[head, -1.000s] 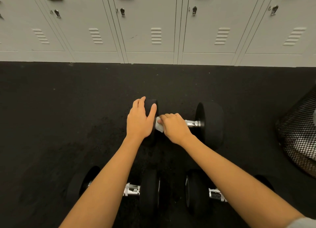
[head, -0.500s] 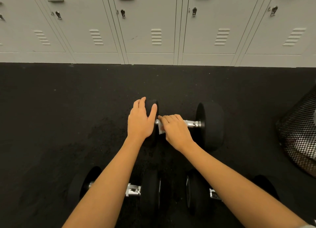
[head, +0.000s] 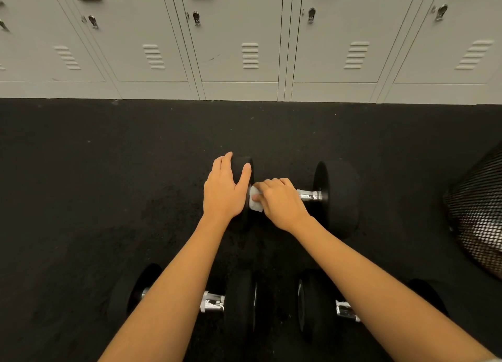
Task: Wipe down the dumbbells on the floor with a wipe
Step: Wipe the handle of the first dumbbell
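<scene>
The far dumbbell (head: 336, 196) lies on the black floor (head: 108, 185). My right hand (head: 279, 201) curls the white wipe (head: 254, 202) round its chrome handle; my left hand (head: 224, 190), fingers relaxed, steadies the weight. I'd best rub firmly along the whole bar.

Pinched in the right hand (head: 281, 202), the wipe (head: 254, 202) is white. The dumbbell (head: 336, 198) under the grip has black heads and a silvery chrome handle. Below lies black flecked floor (head: 108, 185); beyond stand pale grey lockers (head: 239, 35); right, a black mesh basket (head: 478, 212).
</scene>
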The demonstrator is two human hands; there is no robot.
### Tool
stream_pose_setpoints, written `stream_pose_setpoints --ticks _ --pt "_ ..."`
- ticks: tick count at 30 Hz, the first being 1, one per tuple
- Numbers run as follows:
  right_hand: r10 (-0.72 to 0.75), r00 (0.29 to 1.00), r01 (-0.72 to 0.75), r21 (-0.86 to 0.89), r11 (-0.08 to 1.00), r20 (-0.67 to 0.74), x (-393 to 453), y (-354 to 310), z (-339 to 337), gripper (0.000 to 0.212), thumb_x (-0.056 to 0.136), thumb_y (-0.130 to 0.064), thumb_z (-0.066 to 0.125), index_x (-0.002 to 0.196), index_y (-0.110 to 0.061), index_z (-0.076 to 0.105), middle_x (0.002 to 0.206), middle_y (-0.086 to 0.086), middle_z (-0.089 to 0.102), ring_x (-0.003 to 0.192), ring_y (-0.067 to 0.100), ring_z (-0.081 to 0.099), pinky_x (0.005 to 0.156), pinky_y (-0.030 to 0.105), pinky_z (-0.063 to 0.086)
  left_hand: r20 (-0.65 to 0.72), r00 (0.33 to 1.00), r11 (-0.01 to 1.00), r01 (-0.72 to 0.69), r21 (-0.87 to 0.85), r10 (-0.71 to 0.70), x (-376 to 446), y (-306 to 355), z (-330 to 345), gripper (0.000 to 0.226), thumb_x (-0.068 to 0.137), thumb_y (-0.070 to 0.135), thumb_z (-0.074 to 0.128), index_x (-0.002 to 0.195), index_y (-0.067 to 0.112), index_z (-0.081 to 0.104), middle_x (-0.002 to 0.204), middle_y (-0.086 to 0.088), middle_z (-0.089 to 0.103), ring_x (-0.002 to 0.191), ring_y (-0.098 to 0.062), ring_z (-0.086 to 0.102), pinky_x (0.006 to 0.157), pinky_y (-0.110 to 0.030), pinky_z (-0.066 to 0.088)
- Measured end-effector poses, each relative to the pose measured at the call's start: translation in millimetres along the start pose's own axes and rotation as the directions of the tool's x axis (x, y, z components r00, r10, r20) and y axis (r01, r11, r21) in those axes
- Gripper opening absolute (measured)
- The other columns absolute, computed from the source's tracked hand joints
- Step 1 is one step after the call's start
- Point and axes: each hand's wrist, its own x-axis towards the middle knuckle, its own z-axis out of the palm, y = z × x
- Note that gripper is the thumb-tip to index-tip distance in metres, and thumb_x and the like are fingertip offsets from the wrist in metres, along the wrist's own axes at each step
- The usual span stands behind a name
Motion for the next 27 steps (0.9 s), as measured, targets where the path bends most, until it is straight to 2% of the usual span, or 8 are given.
stream_pose_setpoints --ticks 7,10,12,15,18,21,24,27 --pt "0.064 0.998 -0.064 0.0 0.998 -0.002 -4 5 -3 0.021 0.098 -0.027 0.049 0.114 -0.018 0.06 0.104 0.0 0.065 0.103 0.018 0.055 0.099 0.038 0.031 0.006 1.0 1.0 -0.003 -0.001 0.003 0 -1 0 0.06 0.098 0.048 0.039 0.147 0.014 0.032 0.148 -0.004 0.037 0.127 -0.019 0.045 0.101 -0.035 0.037" --pt "0.121 0.992 -0.118 0.079 0.99 -0.029 -6 8 -3 0.028 0.1 -0.03 0.044 0.119 -0.019 0.061 0.108 -0.001 0.066 0.109 0.016 0.054 0.104 0.038 0.025 -0.001 1.0 1.0 -0.009 -0.005 0.009 0 -1 0 0.06 0.098 0.048 0.039 0.146 0.013 0.032 0.147 -0.004 0.038 0.125 -0.018 0.047 0.099 -0.034 0.038" --pt "0.079 0.995 -0.074 0.088 0.993 -0.058 -11 9 -1 0.031 0.098 -0.027 0.048 0.126 -0.019 0.059 0.115 -0.002 0.066 0.114 0.015 0.053 0.106 0.037 0.024 -0.001 1.0 1.0 -0.007 0.003 0.007 -1 0 -1 0.06 0.098 0.048 0.039 0.146 0.013 0.032 0.147 -0.003 0.038 0.126 -0.018 0.046 0.1 -0.035 0.038" --pt "-0.043 0.996 0.041 -0.024 0.999 -0.08 -17 6 4 0.046 0.088 -0.018 0.064 0.133 -0.014 0.055 0.124 0.002 0.064 0.117 0.019 0.054 0.106 0.037 0.031 -0.004 1.0 1.0 -0.005 0.02 0.005 -1 2 -1 0.06 0.098 0.048 0.039 0.146 0.014 0.032 0.148 -0.003 0.037 0.127 -0.018 0.046 0.102 -0.035 0.037" --pt "-0.055 0.998 0.053 -0.076 0.996 -0.031 -12 -5 4 0.057 0.082 -0.014 0.069 0.135 -0.008 0.052 0.127 0.008 0.062 0.118 0.024 0.053 0.105 0.037 0.035 -0.003 1.0 1.0 -0.005 0.026 0.005 -2 2 -1 0.06 0.098 0.049 0.038 0.146 0.014 0.032 0.149 -0.004 0.037 0.127 -0.019 0.047 0.102 -0.036 0.038" --pt "-0.047 0.999 0.048 -0.066 0.997 0.016 -4 -6 3 0.051 0.086 -0.018 0.065 0.134 -0.008 0.051 0.125 0.007 0.062 0.116 0.023 0.052 0.104 0.036 0.034 0.003 1.0 1.0 0.005 0.03 -0.005 -2 3 -2 0.062 0.098 0.049 0.038 0.148 0.013 0.03 0.15 -0.005 0.036 0.127 -0.02 0.047 0.101 -0.036 0.039" --pt "-0.009 0.998 0.009 0.002 1.0 0.056 5 2 -4 0.025 0.098 -0.027 0.049 0.115 -0.013 0.06 0.107 0.005 0.066 0.103 0.022 0.057 0.097 0.035 0.037 0.026 0.999 0.999 0.022 0.041 -0.023 -2 6 -5 0.064 0.098 0.049 0.038 0.149 0.011 0.026 0.152 -0.005 0.033 0.128 -0.02 0.045 0.103 -0.038 0.035" --pt "0.021 0.983 -0.02 -0.005 1.0 0.182 13 7 -13 0.027 0.103 -0.027 0.038 0.113 -0.015 0.06 0.1 0.005 0.066 0.096 0.023 0.061 0.095 0.037 0.038 0.054 0.998 0.999 0.03 0.04 -0.032 -3 6 -7 0.065 0.098 0.049 0.038 0.148 0.01 0.025 0.151 -0.006 0.033 0.125 -0.021 0.047 0.1 -0.037 0.036"
